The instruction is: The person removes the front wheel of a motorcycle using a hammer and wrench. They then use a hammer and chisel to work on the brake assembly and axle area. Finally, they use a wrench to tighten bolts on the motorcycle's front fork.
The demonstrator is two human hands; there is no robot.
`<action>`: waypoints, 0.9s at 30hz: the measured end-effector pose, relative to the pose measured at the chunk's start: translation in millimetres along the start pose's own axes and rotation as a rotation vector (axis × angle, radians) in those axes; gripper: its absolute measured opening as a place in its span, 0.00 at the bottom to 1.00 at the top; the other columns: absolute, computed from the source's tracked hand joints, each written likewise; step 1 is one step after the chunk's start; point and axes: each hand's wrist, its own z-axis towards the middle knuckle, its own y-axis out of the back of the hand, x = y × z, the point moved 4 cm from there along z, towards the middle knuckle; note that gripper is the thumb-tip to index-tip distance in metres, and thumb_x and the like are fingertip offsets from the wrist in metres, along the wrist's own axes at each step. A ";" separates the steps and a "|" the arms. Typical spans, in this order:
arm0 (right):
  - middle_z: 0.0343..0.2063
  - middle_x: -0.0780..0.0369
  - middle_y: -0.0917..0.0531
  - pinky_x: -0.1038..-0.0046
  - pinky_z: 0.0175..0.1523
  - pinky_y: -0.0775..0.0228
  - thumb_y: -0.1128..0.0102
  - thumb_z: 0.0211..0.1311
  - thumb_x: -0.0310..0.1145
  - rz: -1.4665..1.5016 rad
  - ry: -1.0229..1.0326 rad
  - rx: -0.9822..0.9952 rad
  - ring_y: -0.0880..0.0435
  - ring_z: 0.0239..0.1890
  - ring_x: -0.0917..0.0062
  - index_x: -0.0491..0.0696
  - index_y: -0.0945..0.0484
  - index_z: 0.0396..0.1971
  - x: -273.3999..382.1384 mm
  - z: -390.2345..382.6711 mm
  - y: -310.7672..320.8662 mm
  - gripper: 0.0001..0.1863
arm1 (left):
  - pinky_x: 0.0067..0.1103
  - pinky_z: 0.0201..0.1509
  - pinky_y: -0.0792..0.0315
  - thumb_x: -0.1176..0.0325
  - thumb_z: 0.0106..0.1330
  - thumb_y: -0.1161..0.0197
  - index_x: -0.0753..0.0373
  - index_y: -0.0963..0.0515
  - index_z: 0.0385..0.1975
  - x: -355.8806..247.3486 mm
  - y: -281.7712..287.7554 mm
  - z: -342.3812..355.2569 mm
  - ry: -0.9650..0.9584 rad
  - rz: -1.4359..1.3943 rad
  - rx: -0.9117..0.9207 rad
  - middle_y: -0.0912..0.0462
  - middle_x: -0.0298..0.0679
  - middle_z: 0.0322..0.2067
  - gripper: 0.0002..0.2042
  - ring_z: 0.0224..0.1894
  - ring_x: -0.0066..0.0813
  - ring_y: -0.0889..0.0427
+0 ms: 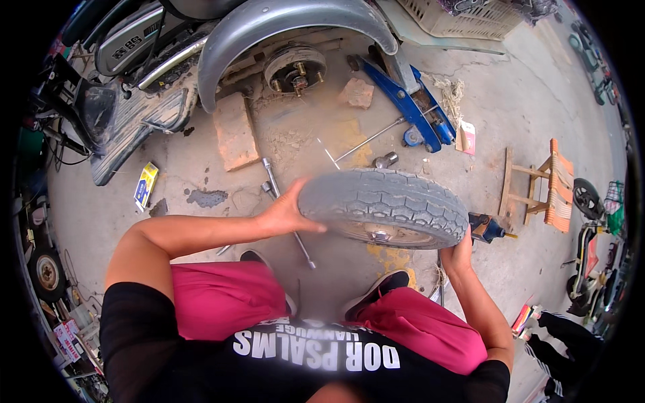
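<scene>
Wheel: a small wheel with a dark grey rubber tyre (396, 198), held tilted in front of the knees over the rough grey concrete floor (537, 87); the tread shows a blocky, zigzag pattern, and below it part of a dusty round rim with a shiny metal hub centre (379, 236) faces the person.
Left grip: the left hand (289, 209) is spread around the tyre's left end, thumb on the near side and fingers round the far side, partly blurred.
Right grip: the right hand (457, 255) cups the tyre's right end from below; most of its fingers are hidden, so how widely they spread cannot be told.
Wrench: a long, slim steel wheel wrench (304, 250) lies on the floor, partly behind the left hand.
Jack: a blue metal floor jack (396, 94) with a thin rod handle stands beyond the tyre.
Bricks: a rough, reddish rectangular brick (235, 131) and a smaller broken chunk (357, 93) lie near the curved grey mudguard (295, 13) and the round rusty drum (277, 66) with protruding studs.
Stool: toward the floor's right edge, a wooden-framed stool with an orange slatted seat (559, 188).
</scene>
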 end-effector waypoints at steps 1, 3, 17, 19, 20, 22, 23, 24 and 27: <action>0.54 0.63 0.23 0.69 0.65 0.41 0.64 0.73 0.46 0.001 -0.009 0.002 0.28 0.59 0.73 0.46 0.29 0.55 -8.0 -6.7 10.8 0.23 | 0.29 0.69 0.43 0.63 0.44 0.20 0.62 0.50 0.67 3.6 -4.5 1.1 0.004 0.055 0.028 0.41 0.46 0.63 0.52 0.66 0.38 0.40; 0.54 0.63 0.23 0.69 0.65 0.41 0.65 0.73 0.46 -0.034 -0.062 -0.038 0.28 0.59 0.73 0.46 0.29 0.55 -17.0 -22.6 17.4 0.23 | 0.30 0.69 0.42 0.60 0.42 0.19 0.60 0.50 0.67 15.6 -10.0 3.9 -0.106 0.166 0.051 0.44 0.47 0.63 0.53 0.66 0.41 0.42; 0.54 0.61 0.22 0.65 0.58 0.30 0.62 0.73 0.45 -0.316 -0.591 0.097 0.22 0.54 0.70 0.46 0.29 0.57 4.5 -9.0 13.3 0.23 | 0.30 0.67 0.41 0.54 0.45 0.22 0.62 0.49 0.67 22.9 6.5 25.7 -0.169 0.190 0.192 0.40 0.48 0.63 0.52 0.65 0.41 0.39; 0.54 0.60 0.22 0.60 0.57 0.29 0.60 0.71 0.50 -0.303 -0.602 0.106 0.23 0.55 0.67 0.48 0.29 0.58 -5.5 -1.1 23.5 0.26 | 0.35 0.68 0.42 0.46 0.51 0.28 0.60 0.49 0.68 22.5 8.8 22.9 -0.043 -0.013 0.293 0.42 0.47 0.65 0.49 0.67 0.42 0.41; 0.54 0.59 0.22 0.56 0.56 0.29 0.60 0.70 0.52 -0.346 -0.686 0.120 0.23 0.55 0.65 0.48 0.30 0.58 -3.7 -3.4 19.5 0.27 | 0.38 0.68 0.42 0.43 0.54 0.32 0.60 0.49 0.68 13.1 12.0 16.9 0.101 -0.226 0.365 0.43 0.47 0.66 0.47 0.67 0.43 0.42; 0.55 0.57 0.23 0.50 0.54 0.28 0.59 0.69 0.55 -0.435 -0.847 0.148 0.23 0.55 0.61 0.48 0.31 0.59 6.2 -13.2 7.2 0.30 | 0.43 0.68 0.43 0.38 0.60 0.42 0.58 0.49 0.69 11.2 12.8 10.5 0.293 -0.477 0.389 0.45 0.45 0.67 0.44 0.69 0.45 0.44; 0.55 0.56 0.23 0.49 0.53 0.27 0.58 0.68 0.56 -0.427 -0.894 0.173 0.22 0.54 0.59 0.48 0.31 0.60 3.1 -14.8 10.9 0.31 | 0.46 0.68 0.44 0.37 0.63 0.46 0.58 0.49 0.69 11.2 10.5 13.3 0.342 -0.512 0.353 0.45 0.45 0.67 0.42 0.69 0.46 0.44; 0.55 0.55 0.24 0.48 0.51 0.26 0.58 0.68 0.57 -0.418 -0.940 0.198 0.22 0.53 0.56 0.47 0.32 0.60 -2.3 -15.9 18.7 0.32 | 0.49 0.67 0.44 0.36 0.65 0.51 0.57 0.48 0.69 11.0 8.1 16.0 0.391 -0.546 0.317 0.46 0.45 0.68 0.40 0.69 0.46 0.45; 0.55 0.52 0.25 0.50 0.48 0.23 0.58 0.67 0.57 -0.270 -1.023 0.269 0.20 0.50 0.52 0.46 0.33 0.61 -12.6 -27.9 20.4 0.33 | 0.50 0.64 0.38 0.40 0.69 0.53 0.58 0.46 0.68 1.3 6.5 16.5 0.552 -0.493 0.179 0.46 0.46 0.67 0.35 0.68 0.47 0.42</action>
